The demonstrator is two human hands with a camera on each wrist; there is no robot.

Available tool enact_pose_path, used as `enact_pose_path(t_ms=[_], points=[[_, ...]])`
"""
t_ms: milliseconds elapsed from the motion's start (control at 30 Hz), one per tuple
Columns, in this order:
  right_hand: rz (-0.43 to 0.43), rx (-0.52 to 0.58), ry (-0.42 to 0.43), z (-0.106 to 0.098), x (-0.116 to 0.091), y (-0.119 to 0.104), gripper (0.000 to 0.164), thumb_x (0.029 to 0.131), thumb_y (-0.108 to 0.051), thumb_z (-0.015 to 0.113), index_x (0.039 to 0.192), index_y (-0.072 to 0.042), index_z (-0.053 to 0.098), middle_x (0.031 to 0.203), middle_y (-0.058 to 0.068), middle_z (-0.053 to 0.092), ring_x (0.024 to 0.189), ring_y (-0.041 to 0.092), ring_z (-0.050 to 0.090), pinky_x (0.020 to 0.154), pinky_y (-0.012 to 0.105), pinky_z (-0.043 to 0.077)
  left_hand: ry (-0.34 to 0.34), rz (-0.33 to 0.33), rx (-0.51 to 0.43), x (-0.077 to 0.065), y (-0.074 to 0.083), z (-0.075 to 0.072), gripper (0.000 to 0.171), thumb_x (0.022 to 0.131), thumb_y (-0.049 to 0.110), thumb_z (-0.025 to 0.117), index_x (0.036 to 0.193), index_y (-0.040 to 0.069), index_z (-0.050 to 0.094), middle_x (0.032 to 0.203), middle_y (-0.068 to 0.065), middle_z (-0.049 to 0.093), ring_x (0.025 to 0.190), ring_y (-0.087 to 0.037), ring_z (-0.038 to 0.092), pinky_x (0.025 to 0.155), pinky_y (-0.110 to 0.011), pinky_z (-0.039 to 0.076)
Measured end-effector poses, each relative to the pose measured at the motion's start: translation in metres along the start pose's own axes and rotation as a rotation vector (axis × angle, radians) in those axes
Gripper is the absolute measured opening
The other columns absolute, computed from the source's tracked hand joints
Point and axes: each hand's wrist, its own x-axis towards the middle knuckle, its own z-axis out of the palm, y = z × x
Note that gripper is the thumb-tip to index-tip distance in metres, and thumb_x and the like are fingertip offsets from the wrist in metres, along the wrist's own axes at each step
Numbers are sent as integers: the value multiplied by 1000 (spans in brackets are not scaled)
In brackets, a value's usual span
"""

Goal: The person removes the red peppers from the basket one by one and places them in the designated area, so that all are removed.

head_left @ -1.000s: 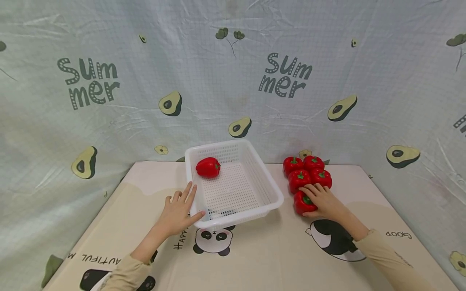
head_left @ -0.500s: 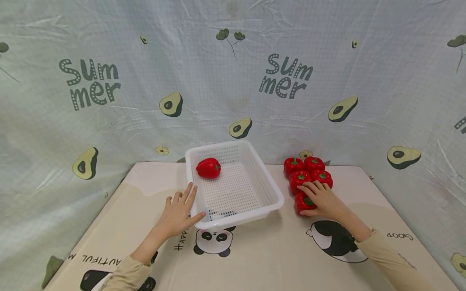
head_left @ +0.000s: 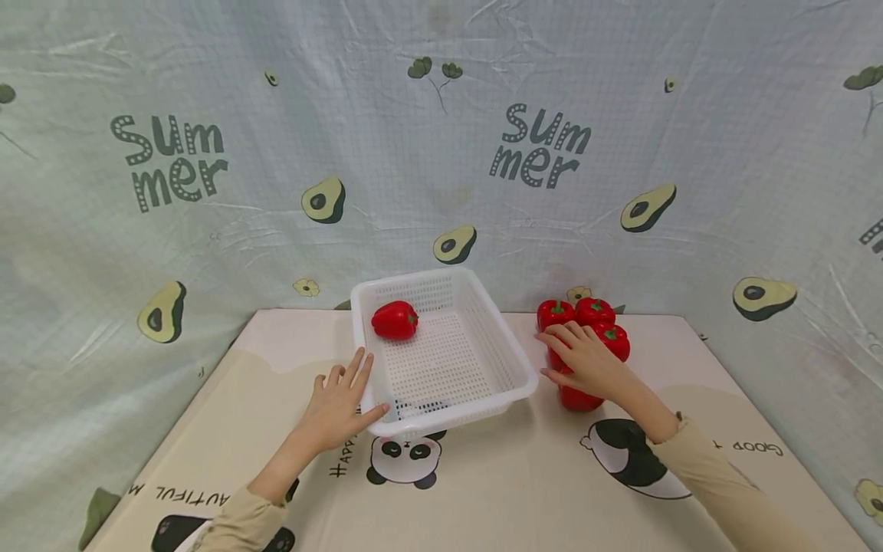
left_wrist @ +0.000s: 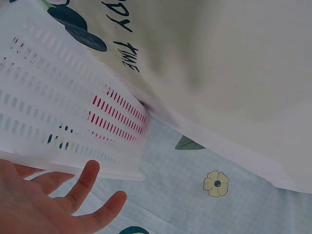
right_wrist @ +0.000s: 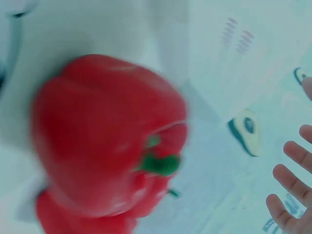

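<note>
A white perforated plastic basket (head_left: 455,415) stands mid-table with one red bell pepper (head_left: 395,320) lying on its side within. My left hand (head_left: 336,402) touches the basket's left rim, fingers spread and fairly straight; the left wrist view shows these fingers (left_wrist: 85,183) by the rim. Over the group of red bell peppers to the right hovers my right hand (head_left: 589,364), hiding parts of them. The front pepper (head_left: 581,400) shows below the palm. In the right wrist view a large blurred pepper (right_wrist: 107,131) stands apart from the extended fingers (right_wrist: 292,183), which hold nothing.
Behind the right hand more red peppers (head_left: 595,310) stand close together near the table's back edge. A printed fabric backdrop (head_left: 386,138) hangs directly behind the table (head_left: 483,498). The table cover carries panda drawings and lettering.
My right hand has come off the front pepper and moved left and slightly up, its fingers now extended. The left hand and basket stay in place.
</note>
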Motion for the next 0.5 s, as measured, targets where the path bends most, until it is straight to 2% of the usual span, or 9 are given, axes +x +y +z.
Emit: enact_pose_path(t_ms=[200,333,500], points=[[-24,33,48,-3,33,-7,50,73,-29,70,117,-10,54,111,8,55,100,22,45,77,37,44,-1,-2,-4,0,1,-1,80,80,53,51,139,4,29,145,-16,27,109,-33,40,84,-53,30],[-63,64,102,-1,58,-12,47,74,-24,70,116,-9,55,109,9,56,97,23,48,78,37,45,-1,-5,-8,0,1,-1,80,80,54,51,139,4,28,146,-15,26,110,-33,39,84,-53,29],[-96,84,122,2,87,-19,42,76,-21,68,115,-8,55,108,10,57,96,23,49,78,38,46,-1,-2,-10,0,2,-1,80,80,54,51,139,4,29,146,-15,26,110,-33,39,84,-53,29]])
